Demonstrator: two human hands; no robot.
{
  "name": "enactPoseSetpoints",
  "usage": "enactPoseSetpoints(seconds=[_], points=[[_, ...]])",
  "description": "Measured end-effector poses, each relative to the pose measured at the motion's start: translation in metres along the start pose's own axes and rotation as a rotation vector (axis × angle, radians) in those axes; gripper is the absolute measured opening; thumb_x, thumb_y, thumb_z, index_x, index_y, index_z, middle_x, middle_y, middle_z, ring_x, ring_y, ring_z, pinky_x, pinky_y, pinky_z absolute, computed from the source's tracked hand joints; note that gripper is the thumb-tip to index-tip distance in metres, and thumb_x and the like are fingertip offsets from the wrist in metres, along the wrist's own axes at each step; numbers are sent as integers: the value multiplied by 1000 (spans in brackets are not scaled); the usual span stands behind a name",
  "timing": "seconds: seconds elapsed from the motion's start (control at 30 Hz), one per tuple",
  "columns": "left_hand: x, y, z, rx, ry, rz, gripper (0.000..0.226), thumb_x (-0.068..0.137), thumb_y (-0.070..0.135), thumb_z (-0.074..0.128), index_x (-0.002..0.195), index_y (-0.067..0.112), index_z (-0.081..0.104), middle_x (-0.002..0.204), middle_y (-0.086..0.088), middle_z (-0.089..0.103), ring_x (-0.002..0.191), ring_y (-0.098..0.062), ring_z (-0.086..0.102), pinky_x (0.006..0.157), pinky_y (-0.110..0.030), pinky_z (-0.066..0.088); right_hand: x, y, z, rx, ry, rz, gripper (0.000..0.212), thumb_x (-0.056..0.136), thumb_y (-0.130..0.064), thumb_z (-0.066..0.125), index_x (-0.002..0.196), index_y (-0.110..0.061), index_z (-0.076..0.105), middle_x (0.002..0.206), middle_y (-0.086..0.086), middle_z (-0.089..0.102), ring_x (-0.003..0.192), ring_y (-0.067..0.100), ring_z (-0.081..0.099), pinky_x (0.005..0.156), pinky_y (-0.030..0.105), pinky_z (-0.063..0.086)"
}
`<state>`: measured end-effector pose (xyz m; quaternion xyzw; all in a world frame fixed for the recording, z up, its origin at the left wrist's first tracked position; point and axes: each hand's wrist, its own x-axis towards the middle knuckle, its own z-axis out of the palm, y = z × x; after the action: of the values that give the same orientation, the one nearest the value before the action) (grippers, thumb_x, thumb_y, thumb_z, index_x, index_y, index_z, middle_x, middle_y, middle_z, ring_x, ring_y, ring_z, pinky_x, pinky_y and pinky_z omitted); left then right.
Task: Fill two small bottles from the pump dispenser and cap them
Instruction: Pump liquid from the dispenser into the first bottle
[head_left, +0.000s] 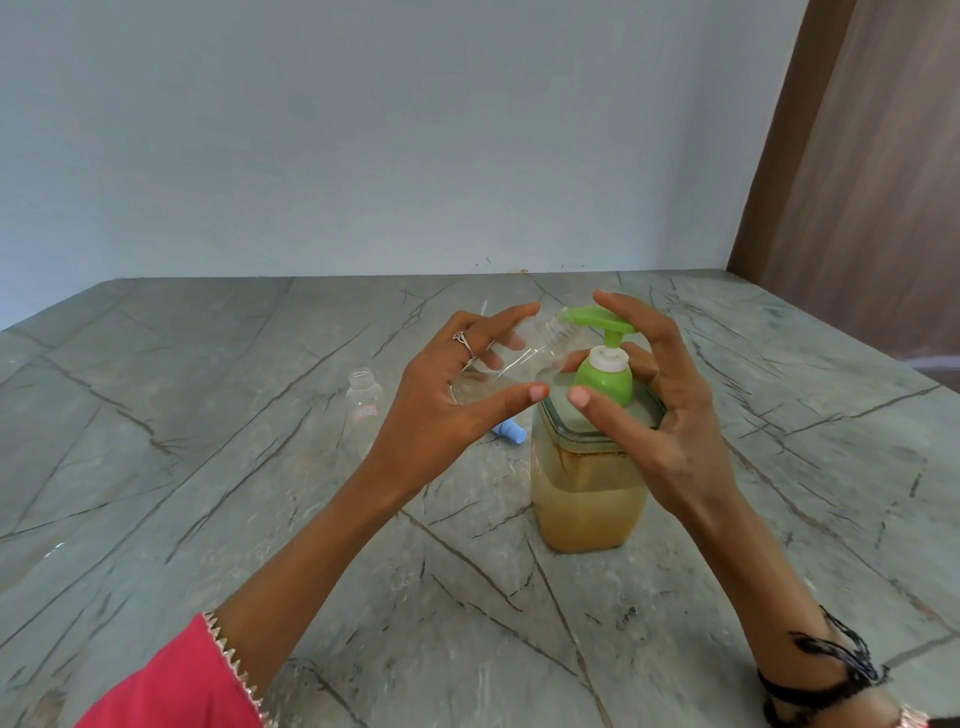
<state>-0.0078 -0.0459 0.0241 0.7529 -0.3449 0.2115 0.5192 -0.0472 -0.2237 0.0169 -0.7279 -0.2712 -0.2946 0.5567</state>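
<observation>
Fingers (511, 395) of left hand (447, 395) grip small bottle (498, 364) (tilted) — right hand (670, 410) fingers on pump dispenser (592, 467).

Small clear bottles: two, one held (498, 364), one standing (365, 410); pump dispenser (592, 467): one; blue cap (511, 431): one; hands: two, left (457, 395), right (660, 410).

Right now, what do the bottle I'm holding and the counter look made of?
Bottle: probably thin clear plastic, glossy; fingers show through it, and its neck is threaded. Counter: looks like polished grey-green stone, marble perhaps, with dark veins and a soft sheen.
</observation>
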Motion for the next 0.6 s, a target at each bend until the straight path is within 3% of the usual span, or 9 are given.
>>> enactPoseSetpoints(seconds=[0.13,0.2,0.3,0.47,0.6], points=[[0,0,0,-10,0,3,50,74,39,64,122,35,51,102,5,56,90,-6,54,80,-12,45,1,0,4,-17,100,-9,38,83,-27,66,117,-34,50,91,8,71,86,14,70,79,4,43],[0,0,0,-3,-1,4,50,74,40,64,122,35,51,102,5,56,90,-7,54,80,-13,45,2,0,5,-17,134,3,35,85,-20,68,112,-34,51,89,13,71,82,17,70,76,3,43],[-1,-1,0,2,-4,4,50,74,40,64,122,34,51,101,8,56,90,-7,54,81,-13,45,2,-2,6,5,164,28,31,84,-17,67,105,-34,53,84,10,73,80,15,71,73,4,46],[-2,-2,0,7,-5,17,50,73,38,66,122,33,53,100,13,55,90,-7,55,81,-11,43,6,-4,8,87,189,57,18,78,-30,66,93,-36,58,91,-1,74,83,15,73,70,28,58],[-3,-2,0,7,-3,5,51,73,40,65,122,38,52,100,13,55,90,-6,54,80,-12,44,6,-4,7,79,170,39,20,79,-30,64,98,-35,57,90,-1,74,85,15,72,71,24,57]])
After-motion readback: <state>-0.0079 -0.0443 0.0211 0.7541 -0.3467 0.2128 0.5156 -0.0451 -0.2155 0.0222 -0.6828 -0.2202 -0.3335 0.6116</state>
